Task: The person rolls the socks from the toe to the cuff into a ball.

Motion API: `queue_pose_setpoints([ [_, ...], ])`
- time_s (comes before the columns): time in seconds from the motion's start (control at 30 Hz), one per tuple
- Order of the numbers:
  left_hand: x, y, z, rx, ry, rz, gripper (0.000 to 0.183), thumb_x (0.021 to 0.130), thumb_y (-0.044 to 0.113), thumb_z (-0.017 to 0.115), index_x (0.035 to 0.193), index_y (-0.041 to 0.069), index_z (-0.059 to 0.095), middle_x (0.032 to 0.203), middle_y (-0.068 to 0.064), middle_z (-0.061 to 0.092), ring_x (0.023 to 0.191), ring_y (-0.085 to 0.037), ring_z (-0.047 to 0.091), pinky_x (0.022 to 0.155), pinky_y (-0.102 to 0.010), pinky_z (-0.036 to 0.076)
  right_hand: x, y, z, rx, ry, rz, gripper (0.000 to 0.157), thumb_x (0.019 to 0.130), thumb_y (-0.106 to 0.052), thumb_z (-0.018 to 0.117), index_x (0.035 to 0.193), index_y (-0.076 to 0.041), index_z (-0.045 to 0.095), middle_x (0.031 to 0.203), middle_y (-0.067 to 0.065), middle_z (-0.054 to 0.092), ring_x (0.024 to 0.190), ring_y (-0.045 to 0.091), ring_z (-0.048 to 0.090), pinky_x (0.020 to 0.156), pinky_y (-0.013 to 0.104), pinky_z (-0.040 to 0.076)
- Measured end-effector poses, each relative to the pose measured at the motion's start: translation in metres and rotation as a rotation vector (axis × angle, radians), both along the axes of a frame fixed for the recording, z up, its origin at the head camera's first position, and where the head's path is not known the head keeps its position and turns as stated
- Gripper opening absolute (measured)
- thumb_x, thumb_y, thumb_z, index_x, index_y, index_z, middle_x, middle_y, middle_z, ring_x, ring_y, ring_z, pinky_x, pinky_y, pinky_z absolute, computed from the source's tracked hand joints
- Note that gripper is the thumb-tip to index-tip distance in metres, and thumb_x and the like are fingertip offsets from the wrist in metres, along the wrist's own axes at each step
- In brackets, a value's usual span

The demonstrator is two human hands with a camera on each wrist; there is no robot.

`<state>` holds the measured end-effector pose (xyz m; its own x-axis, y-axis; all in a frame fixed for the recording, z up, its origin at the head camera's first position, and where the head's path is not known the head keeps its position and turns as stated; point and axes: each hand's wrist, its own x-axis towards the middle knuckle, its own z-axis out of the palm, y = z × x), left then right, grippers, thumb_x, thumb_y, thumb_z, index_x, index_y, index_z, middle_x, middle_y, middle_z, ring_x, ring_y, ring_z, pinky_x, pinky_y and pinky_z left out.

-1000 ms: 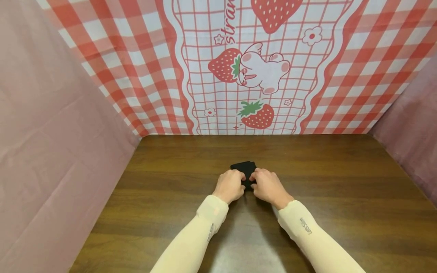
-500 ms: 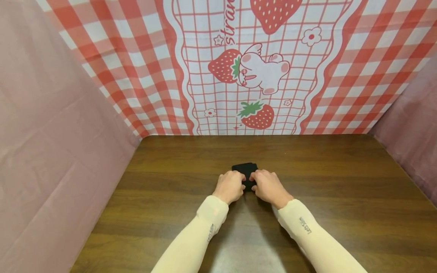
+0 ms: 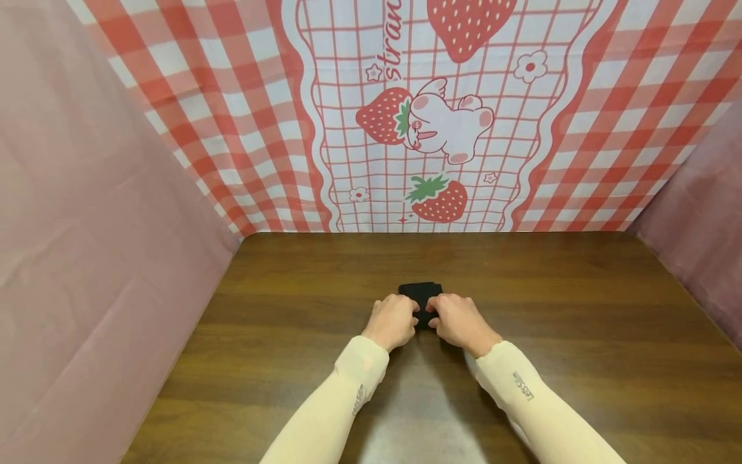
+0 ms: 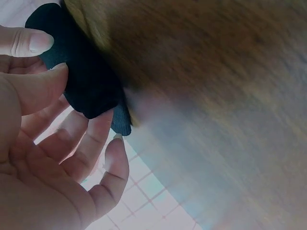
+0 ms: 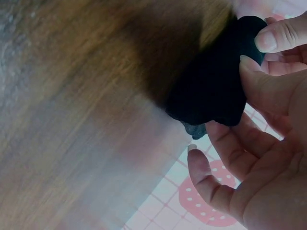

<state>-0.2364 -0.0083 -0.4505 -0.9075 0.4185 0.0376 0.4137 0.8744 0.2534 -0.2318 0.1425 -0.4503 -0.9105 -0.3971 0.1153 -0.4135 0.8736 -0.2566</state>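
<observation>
A black sock [image 3: 421, 293], folded into a compact bundle, is held between both hands over the middle of the table. My left hand [image 3: 393, 320] pinches its left side, thumb on the near face and fingers behind. On the opposite side my right hand [image 3: 462, 322] grips it the same way. In the left wrist view the sock [image 4: 84, 72] looks rolled thick, and a ribbed end [image 4: 122, 117] sticks out by the little finger. The right wrist view shows the bundle [image 5: 211, 79] with a small greyish flap [image 5: 195, 130] at its lower end.
The brown wooden table [image 3: 290, 277] spreads around the hands. Behind it hangs a red-and-white checked cloth [image 3: 249, 129] with strawberry prints. Pink fabric walls [image 3: 87, 258] stand at the left and right sides.
The sock has shifted slightly right and nearer in the head view, and its far edge lies straighter. Both hands keep their hold. The head view has tilted up a little.
</observation>
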Motion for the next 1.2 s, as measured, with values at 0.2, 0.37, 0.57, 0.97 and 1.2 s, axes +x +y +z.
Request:
queue_pose_setpoints([
  [0.2, 0.0036, -0.0007, -0.0018, -0.019, 0.01, 0.004, 0.022, 0.082, 0.022, 0.065, 0.104, 0.02, 0.069, 0.1, 0.006, 0.063, 0.091, -0.017, 0.055, 0.069, -0.037, 0.04, 0.0013, -0.002, -0.0008, -0.009, -0.032, -0.009, 0.011, 0.075, -0.012, 0.072, 0.084, -0.011, 0.066, 0.084, 0.003, 0.064, 0.076, 0.023, 0.061, 0.068, 0.045, 0.046],
  [0.37, 0.0042, -0.0007, -0.0032, -0.033, 0.041, -0.012, 0.019, 0.082, 0.02, 0.065, 0.1, 0.02, 0.07, 0.099, 0.004, 0.057, 0.091, -0.017, 0.051, 0.068, -0.036, 0.04, 0.001, -0.0026, -0.001, -0.01, -0.05, -0.023, 0.01, 0.076, -0.013, 0.071, 0.085, -0.011, 0.066, 0.086, 0.002, 0.064, 0.078, 0.023, 0.061, 0.07, 0.047, 0.045],
  [0.57, 0.0036, -0.0013, -0.004, -0.018, 0.063, -0.02, 0.02, 0.082, 0.019, 0.065, 0.101, 0.018, 0.07, 0.096, 0.002, 0.06, 0.091, -0.017, 0.056, 0.071, -0.037, 0.042, 0.0002, -0.0021, 0.0008, -0.018, -0.079, -0.034, 0.011, 0.077, -0.013, 0.07, 0.088, -0.011, 0.067, 0.088, 0.003, 0.065, 0.082, 0.024, 0.061, 0.073, 0.049, 0.044],
  [0.97, 0.001, -0.0026, -0.0038, 0.05, 0.05, -0.046, 0.022, 0.083, 0.017, 0.066, 0.104, 0.013, 0.062, 0.095, -0.002, 0.064, 0.086, -0.017, 0.061, 0.071, -0.032, 0.047, 0.0007, 0.0013, -0.0017, -0.022, -0.009, -0.023, 0.013, 0.076, -0.015, 0.071, 0.087, -0.013, 0.065, 0.085, 0.001, 0.064, 0.075, 0.021, 0.06, 0.071, 0.047, 0.043],
  [1.2, -0.0003, -0.0021, -0.0052, 0.047, 0.038, -0.023, 0.014, 0.082, 0.021, 0.066, 0.095, 0.019, 0.061, 0.09, 0.003, 0.063, 0.085, -0.016, 0.057, 0.069, -0.036, 0.041, 0.0035, 0.0023, -0.0047, -0.011, 0.025, -0.021, 0.016, 0.073, -0.018, 0.074, 0.084, -0.013, 0.064, 0.083, 0.0, 0.062, 0.076, 0.021, 0.059, 0.069, 0.047, 0.041],
])
